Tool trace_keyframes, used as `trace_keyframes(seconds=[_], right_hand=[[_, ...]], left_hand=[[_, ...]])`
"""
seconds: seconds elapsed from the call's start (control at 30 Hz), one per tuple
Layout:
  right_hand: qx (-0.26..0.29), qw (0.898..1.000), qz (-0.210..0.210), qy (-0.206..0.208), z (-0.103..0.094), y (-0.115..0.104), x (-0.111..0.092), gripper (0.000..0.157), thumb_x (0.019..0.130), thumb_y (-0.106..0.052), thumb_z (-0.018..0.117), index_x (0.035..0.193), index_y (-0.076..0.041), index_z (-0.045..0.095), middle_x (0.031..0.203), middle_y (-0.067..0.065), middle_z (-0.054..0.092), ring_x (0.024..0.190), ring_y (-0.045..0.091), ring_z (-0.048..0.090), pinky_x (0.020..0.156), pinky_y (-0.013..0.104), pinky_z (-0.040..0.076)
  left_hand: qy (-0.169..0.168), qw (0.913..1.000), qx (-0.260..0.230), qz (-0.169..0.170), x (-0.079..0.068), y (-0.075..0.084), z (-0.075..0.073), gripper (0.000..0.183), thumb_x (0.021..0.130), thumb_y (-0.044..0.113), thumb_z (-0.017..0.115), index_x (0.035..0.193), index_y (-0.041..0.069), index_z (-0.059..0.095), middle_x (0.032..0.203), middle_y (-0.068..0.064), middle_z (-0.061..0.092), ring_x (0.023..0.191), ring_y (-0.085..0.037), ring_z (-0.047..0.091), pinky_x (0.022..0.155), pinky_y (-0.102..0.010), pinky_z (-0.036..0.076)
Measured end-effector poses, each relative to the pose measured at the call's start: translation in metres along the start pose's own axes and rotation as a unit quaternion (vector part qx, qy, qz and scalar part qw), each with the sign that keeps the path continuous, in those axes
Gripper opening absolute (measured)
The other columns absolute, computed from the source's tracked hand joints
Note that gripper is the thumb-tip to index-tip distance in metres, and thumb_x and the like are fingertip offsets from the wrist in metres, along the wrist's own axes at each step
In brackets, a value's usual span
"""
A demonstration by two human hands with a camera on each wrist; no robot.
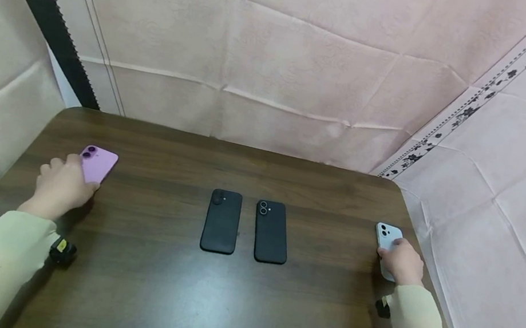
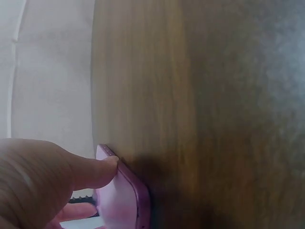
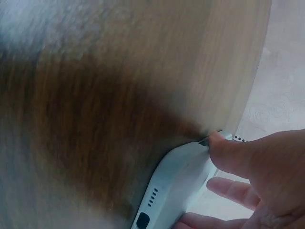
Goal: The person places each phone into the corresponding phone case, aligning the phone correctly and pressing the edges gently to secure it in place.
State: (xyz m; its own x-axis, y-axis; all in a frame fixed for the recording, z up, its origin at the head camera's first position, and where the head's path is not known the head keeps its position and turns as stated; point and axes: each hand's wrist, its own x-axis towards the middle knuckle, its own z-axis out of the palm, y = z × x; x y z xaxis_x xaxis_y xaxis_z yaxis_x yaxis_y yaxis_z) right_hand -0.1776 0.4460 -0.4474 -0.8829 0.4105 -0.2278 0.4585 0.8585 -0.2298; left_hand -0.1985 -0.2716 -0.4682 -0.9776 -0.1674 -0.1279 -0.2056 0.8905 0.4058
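Observation:
At the table's left side my left hand (image 1: 59, 183) grips a purple smartphone (image 1: 99, 164) by its long edges. In the left wrist view the thumb presses one side of that purple phone (image 2: 119, 202), fingers at the other. On the right, my right hand (image 1: 402, 261) holds a pale blue smartphone (image 1: 387, 235). The right wrist view shows the thumb on the near edge of the pale phone (image 3: 183, 183) and fingers along its far side. Whether either phone touches the table is hard to tell. Between the hands lie two black smartphones, one on the left (image 1: 221, 224) and one on the right (image 1: 271, 235), camera sides up.
The brown wooden table (image 1: 144, 283) has rounded far corners. Pale cloth (image 1: 285, 63) hangs behind it and along both sides, with a black band (image 1: 39, 4) at left and a flowered border (image 1: 483, 96) at right. Dark wrist devices (image 1: 63, 251) sit below both hands.

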Motion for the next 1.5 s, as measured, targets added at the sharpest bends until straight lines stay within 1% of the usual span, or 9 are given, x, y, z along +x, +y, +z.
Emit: trace_keyframes(seconds=[0.23,0.43,0.53,0.67,0.83,1.07,1.2,1.3,1.5], right_hand=[[0.002,1.0,0.007,0.006,0.002,0.002,-0.002,0.063,0.104,-0.03,0.065,0.148,0.01,0.042,0.145,0.045,0.047,0.122,0.061,0.053,0.095,0.065,0.049],[0.0,1.0,-0.004,0.019,0.005,0.003,-0.001,0.062,0.104,-0.03,0.065,0.148,0.009,0.044,0.146,0.046,0.046,0.123,0.063,0.052,0.099,0.067,0.046],[0.01,1.0,-0.004,0.021,0.008,0.003,-0.001,0.065,0.104,-0.03,0.065,0.149,0.01,0.042,0.147,0.047,0.044,0.125,0.065,0.049,0.102,0.068,0.044],[0.025,0.999,-0.006,0.032,0.009,0.001,0.0,0.07,0.103,-0.03,0.066,0.151,0.013,0.038,0.147,0.047,0.043,0.127,0.066,0.047,0.105,0.07,0.042],[0.045,0.998,-0.01,0.048,0.008,0.0,0.0,0.076,0.102,-0.03,0.068,0.151,0.018,0.034,0.144,0.051,0.042,0.127,0.067,0.046,0.105,0.071,0.04],[0.012,0.998,-0.017,0.061,0.005,0.001,-0.007,0.073,0.096,-0.032,0.074,0.126,0.027,0.045,0.121,0.049,0.052,0.113,0.063,0.048,0.098,0.068,0.039],[0.007,0.997,-0.012,0.074,0.003,-0.003,-0.006,0.081,0.091,-0.034,0.079,0.125,0.029,0.043,0.116,0.05,0.047,0.112,0.063,0.045,0.097,0.069,0.039],[0.032,0.997,0.003,0.073,0.004,-0.006,-0.006,0.087,0.09,-0.034,0.081,0.13,0.03,0.036,0.119,0.05,0.038,0.113,0.063,0.041,0.097,0.07,0.041],[0.056,0.997,0.016,0.056,0.004,-0.011,-0.006,0.084,0.095,-0.029,0.077,0.137,0.026,0.029,0.124,0.049,0.032,0.108,0.064,0.051,0.089,0.069,0.05]], left_hand=[[0.031,0.9994,0.011,-0.013,0.002,0.011,0.004,0.084,0.096,0.02,0.073,0.137,-0.034,0.022,0.125,-0.06,0.028,0.112,-0.07,0.031,0.094,-0.076,0.03],[0.059,0.9965,0.05,0.031,0.002,0.014,0.006,0.085,0.088,0.018,0.081,0.125,-0.039,0.03,0.116,-0.061,0.034,0.11,-0.068,0.032,0.092,-0.072,0.025],[0.062,0.9972,0.031,0.028,0.0,0.014,0.005,0.082,0.085,0.015,0.083,0.121,-0.037,0.031,0.111,-0.057,0.034,0.108,-0.065,0.031,0.091,-0.07,0.028],[0.045,0.9989,-0.013,0.01,-0.004,0.013,0.001,0.084,0.085,0.014,0.084,0.128,-0.032,0.028,0.113,-0.053,0.034,0.105,-0.064,0.037,0.086,-0.07,0.041],[-0.004,0.9991,-0.041,0.01,-0.007,0.012,-0.007,0.083,0.088,0.015,0.081,0.133,-0.026,0.025,0.114,-0.052,0.049,0.096,-0.058,0.058,0.076,-0.066,0.05],[-0.061,0.9913,-0.108,0.044,-0.013,0.02,-0.002,0.071,0.098,0.016,0.075,0.141,-0.027,0.038,0.127,-0.047,0.053,0.101,-0.049,0.061,0.083,-0.06,0.056],[-0.057,0.9878,-0.134,0.055,-0.016,0.023,0.004,0.066,0.099,0.016,0.073,0.139,-0.026,0.042,0.124,-0.045,0.056,0.099,-0.047,0.063,0.081,-0.056,0.058],[-0.045,0.9847,-0.154,0.069,-0.016,0.028,0.008,0.063,0.1,0.016,0.072,0.137,-0.025,0.042,0.121,-0.044,0.057,0.099,-0.047,0.063,0.08,-0.054,0.058],[-0.053,0.9793,-0.181,0.073,-0.02,0.038,0.011,0.062,0.102,0.018,0.072,0.136,-0.024,0.042,0.12,-0.04,0.059,0.099,-0.044,0.063,0.079,-0.05,0.058]])
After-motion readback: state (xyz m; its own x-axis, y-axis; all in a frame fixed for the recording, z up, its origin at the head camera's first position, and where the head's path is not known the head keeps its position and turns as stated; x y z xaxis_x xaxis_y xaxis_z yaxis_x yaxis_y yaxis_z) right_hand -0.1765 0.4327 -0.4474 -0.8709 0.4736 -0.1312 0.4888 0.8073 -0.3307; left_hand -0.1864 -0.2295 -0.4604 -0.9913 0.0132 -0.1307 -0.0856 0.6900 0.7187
